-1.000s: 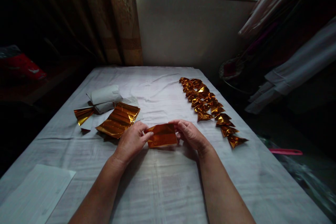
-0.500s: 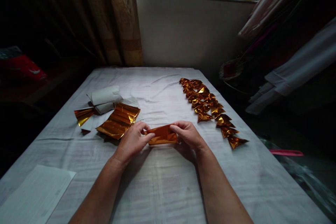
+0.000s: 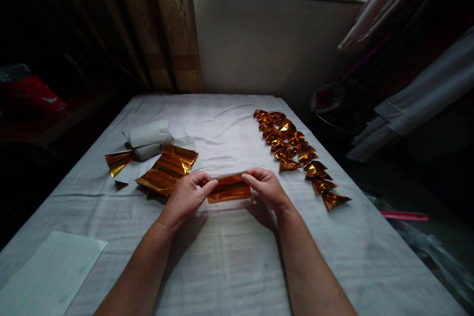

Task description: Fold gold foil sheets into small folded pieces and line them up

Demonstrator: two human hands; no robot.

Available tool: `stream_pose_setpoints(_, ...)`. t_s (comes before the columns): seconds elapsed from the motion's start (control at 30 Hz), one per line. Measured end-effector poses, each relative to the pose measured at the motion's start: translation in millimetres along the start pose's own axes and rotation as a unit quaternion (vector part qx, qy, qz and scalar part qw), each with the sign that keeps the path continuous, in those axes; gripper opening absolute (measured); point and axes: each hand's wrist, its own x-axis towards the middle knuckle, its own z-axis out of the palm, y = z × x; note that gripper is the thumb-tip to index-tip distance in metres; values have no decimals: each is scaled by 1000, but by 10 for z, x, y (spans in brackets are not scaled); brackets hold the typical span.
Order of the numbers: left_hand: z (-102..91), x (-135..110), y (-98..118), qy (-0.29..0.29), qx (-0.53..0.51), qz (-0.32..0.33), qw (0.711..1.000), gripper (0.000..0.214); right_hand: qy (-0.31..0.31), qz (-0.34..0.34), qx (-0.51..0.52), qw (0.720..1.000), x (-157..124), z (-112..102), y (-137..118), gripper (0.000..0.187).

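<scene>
Now holding a shiny gold sheet (image 3: pixel 230 191) by its two short ends, near the middle of the white tabletop (image 3: pixel 229 266). Pinching the left end between thumb and fingers of the left hand (image 3: pixel 188 193). Pinching the right end with the right hand (image 3: pixel 269 189), thumb up by the top corner, bottom corner poking out below. Both grips closed tight on the sheet, with most of it showing in the gap between. Along its top, just a thin pale strip. Hard to tell if touching the tabletop or not. Close by the left hand, toward the left edge, a pile of gold sheets (image 3: pixel 168 169). Behind that, a pale bundle (image 3: pixel 150 137). Along the right edge, rows of folded gold bits (image 3: pixel 289 144). At the near left corner, a white paper (image 3: pixel 50 271).
</scene>
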Motion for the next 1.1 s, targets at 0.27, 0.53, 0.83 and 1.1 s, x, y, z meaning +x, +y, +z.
stream_pose_setpoints(0.27, -18, 6, 36, 9, 0, -7, 1000, 35, 1, 2, -15, 1000, 2, 7, -23, 44)
stream_pose_setpoints(0.53, -29, 0, 18, 11, 10, -8, 1000, 35, 13, -8, 1, 1000, 9, 21, -19, 37)
stream_pose_setpoints(0.83, -23, 4, 2, 16, 12, -8, 1000, 34, 9, -5, -17, 1000, 0, 14, -36, 42)
stream_pose_setpoints(1.1, -16, 6, -12, 17, 10, -8, 1000, 33, 6, 12, -9, 1000, -15, 32, -16, 44)
